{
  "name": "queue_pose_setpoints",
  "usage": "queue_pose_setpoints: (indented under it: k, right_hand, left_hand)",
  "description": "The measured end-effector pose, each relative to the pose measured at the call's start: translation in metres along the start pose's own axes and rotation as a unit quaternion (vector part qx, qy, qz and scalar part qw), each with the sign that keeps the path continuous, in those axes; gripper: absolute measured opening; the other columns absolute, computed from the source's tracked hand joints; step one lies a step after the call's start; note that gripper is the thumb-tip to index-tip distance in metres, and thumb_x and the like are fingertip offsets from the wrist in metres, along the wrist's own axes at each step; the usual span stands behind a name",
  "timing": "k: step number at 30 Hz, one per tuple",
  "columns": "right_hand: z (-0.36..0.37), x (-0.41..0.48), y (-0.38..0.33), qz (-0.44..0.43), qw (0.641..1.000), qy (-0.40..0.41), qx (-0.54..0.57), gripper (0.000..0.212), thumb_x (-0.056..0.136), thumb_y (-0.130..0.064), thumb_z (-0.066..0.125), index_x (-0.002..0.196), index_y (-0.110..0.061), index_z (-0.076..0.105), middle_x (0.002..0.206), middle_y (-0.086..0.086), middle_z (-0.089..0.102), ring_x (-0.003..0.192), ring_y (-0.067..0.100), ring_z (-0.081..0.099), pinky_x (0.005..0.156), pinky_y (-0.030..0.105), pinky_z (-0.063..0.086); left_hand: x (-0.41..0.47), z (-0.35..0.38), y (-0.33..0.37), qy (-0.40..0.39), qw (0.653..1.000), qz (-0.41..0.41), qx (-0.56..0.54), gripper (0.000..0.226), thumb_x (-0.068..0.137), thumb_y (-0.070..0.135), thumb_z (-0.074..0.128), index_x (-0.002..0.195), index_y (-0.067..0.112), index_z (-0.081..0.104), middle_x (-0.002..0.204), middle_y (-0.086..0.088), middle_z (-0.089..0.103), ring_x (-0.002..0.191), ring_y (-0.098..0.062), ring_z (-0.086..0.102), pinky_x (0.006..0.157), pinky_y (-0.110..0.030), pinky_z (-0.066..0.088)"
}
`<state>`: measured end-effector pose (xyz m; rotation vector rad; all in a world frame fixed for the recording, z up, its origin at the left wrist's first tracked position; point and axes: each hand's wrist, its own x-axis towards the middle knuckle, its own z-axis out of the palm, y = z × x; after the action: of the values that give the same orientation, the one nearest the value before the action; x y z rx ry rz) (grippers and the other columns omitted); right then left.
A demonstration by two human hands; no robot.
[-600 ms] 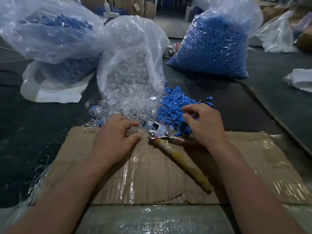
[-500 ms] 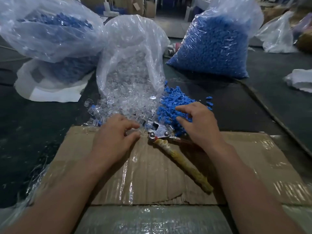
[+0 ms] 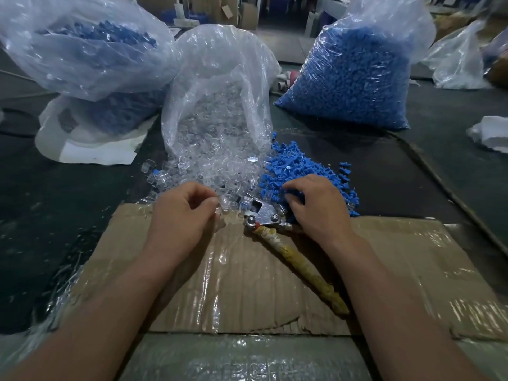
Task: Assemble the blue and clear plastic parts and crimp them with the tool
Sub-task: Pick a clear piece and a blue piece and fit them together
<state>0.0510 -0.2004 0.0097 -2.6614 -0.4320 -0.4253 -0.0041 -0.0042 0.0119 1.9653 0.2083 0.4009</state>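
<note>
1. Just left of centre frame, the left hand [image 3: 181,213] sits at the near edge of the clear parts [image 3: 209,174], which spill from the open clear-parts bag [image 3: 220,86]. Its fingers are curled, thumb against forefinger, right beside a clear piece. The plastic is see-through, so I cannot tell whether that piece is actually pinched.
2. Right of centre, the right hand [image 3: 316,207] arches over the near edge of the blue parts [image 3: 299,166], fingertips curled down among them. I cannot tell if one is gripped.
3. Each hand seems to be fetching its own colour, probably so the two halves can be brought together in the middle.
4. Between the hands the crimping tool [image 3: 264,215] lies on the cardboard [image 3: 247,292]. Its metal head touches the spilled parts, and its yellow-wrapped handle [image 3: 299,268] runs toward the lower right. Neither hand's fingers close on it. It likely lies there so the right hand can drop straight onto it.
5. The two loose heaps lie side by side and touching, which keeps each reach short.
6. At upper right the blue-parts bag [image 3: 351,78] stands well apart, probably as stock. The hazy bag [image 3: 82,42] at upper left also shows blue, but I cannot tell if it holds finished pieces.
7. The step looks like picking; joining and crimping are not yet done.
</note>
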Motion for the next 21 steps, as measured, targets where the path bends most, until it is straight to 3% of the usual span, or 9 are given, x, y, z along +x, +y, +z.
queue_pose_setpoints:
  k: [3, 5, 8, 11, 13, 15, 17, 19, 21]
  right_hand:
    - [-0.001, -0.001, 0.000, 0.002, 0.999, 0.025, 0.027, 0.018, 0.090, -0.014, 0.056, 0.101, -0.014, 0.070, 0.097, 0.002, 0.067, 0.094, 0.018, 0.056, 0.086, 0.027, 0.037]
    - [-0.002, -0.001, 0.000, 0.005, 0.999, 0.035, 0.040, 0.018, 0.089, -0.012, 0.056, 0.100, -0.012, 0.070, 0.096, 0.003, 0.068, 0.093, 0.018, 0.057, 0.087, 0.030, 0.041]
    - [-0.005, -0.003, -0.004, 0.027, 0.993, 0.066, 0.096, 0.019, 0.088, -0.006, 0.057, 0.103, -0.008, 0.068, 0.100, 0.004, 0.067, 0.095, 0.016, 0.058, 0.087, 0.025, 0.043]
    - [-0.014, -0.007, -0.014, 0.074, 0.974, 0.064, 0.204, 0.019, 0.088, -0.006, 0.058, 0.102, -0.015, 0.066, 0.095, -0.010, 0.063, 0.084, -0.003, 0.055, 0.078, 0.006, 0.041]
    - [-0.022, -0.013, -0.026, 0.103, 0.947, 0.013, 0.303, 0.020, 0.088, -0.007, 0.057, 0.089, -0.026, 0.063, 0.086, -0.016, 0.061, 0.076, -0.005, 0.058, 0.070, 0.006, 0.045]
    - [-0.028, -0.021, -0.043, 0.128, 0.899, -0.062, 0.413, 0.024, 0.087, -0.006, 0.057, 0.081, -0.029, 0.060, 0.082, -0.010, 0.063, 0.077, 0.002, 0.063, 0.068, 0.013, 0.051]
    - [-0.028, -0.029, -0.058, 0.138, 0.853, -0.116, 0.490, 0.023, 0.087, -0.003, 0.056, 0.080, -0.025, 0.062, 0.079, -0.006, 0.065, 0.077, 0.006, 0.066, 0.067, 0.018, 0.054]
    - [-0.025, -0.032, -0.068, 0.153, 0.810, -0.135, 0.550, 0.022, 0.087, 0.001, 0.054, 0.082, -0.018, 0.062, 0.077, -0.003, 0.064, 0.071, 0.006, 0.066, 0.063, 0.020, 0.055]
    - [-0.022, -0.033, -0.072, 0.167, 0.789, -0.130, 0.577, 0.020, 0.087, 0.003, 0.053, 0.084, -0.014, 0.062, 0.079, -0.001, 0.063, 0.070, 0.005, 0.065, 0.066, 0.021, 0.056]
  left_hand:
    - [-0.003, 0.002, 0.007, -0.024, 0.988, -0.054, -0.146, 0.021, 0.086, -0.006, 0.058, 0.088, 0.015, 0.062, 0.071, -0.011, 0.060, 0.047, 0.001, 0.058, 0.045, -0.011, 0.046]
    - [-0.005, 0.002, 0.008, -0.031, 0.983, -0.056, -0.170, 0.025, 0.086, -0.008, 0.055, 0.095, 0.014, 0.063, 0.072, -0.010, 0.062, 0.049, 0.000, 0.060, 0.047, -0.011, 0.047]
    - [-0.006, 0.001, 0.007, -0.037, 0.988, -0.035, -0.149, 0.026, 0.081, -0.009, 0.061, 0.085, 0.016, 0.067, 0.067, 0.001, 0.067, 0.055, 0.001, 0.063, 0.051, -0.008, 0.047]
    - [-0.008, 0.002, 0.003, -0.022, 0.994, -0.013, -0.107, 0.031, 0.076, -0.005, 0.068, 0.072, 0.026, 0.069, 0.065, 0.012, 0.070, 0.058, 0.002, 0.063, 0.056, -0.010, 0.049]
    - [-0.010, 0.003, 0.002, 0.000, 0.994, -0.003, -0.105, 0.030, 0.074, -0.003, 0.071, 0.067, 0.026, 0.071, 0.071, 0.013, 0.071, 0.064, -0.002, 0.065, 0.063, -0.020, 0.054]
    - [-0.012, 0.004, 0.003, 0.018, 0.997, 0.060, -0.044, 0.037, 0.073, -0.003, 0.072, 0.067, 0.034, 0.068, 0.074, 0.016, 0.070, 0.073, 0.003, 0.065, 0.069, -0.012, 0.051]
    - [-0.015, 0.004, 0.005, 0.038, 0.991, 0.124, 0.008, 0.040, 0.072, -0.003, 0.072, 0.072, 0.037, 0.065, 0.079, 0.022, 0.064, 0.079, 0.008, 0.062, 0.070, -0.003, 0.045]
    - [-0.016, 0.005, 0.006, 0.056, 0.980, 0.185, 0.035, 0.032, 0.074, -0.001, 0.070, 0.079, 0.031, 0.066, 0.084, 0.023, 0.060, 0.082, 0.007, 0.060, 0.073, -0.003, 0.044]
    - [-0.018, 0.007, 0.007, 0.069, 0.970, 0.230, 0.047, 0.022, 0.073, 0.004, 0.066, 0.087, 0.022, 0.066, 0.085, 0.017, 0.060, 0.084, 0.008, 0.058, 0.076, -0.003, 0.044]
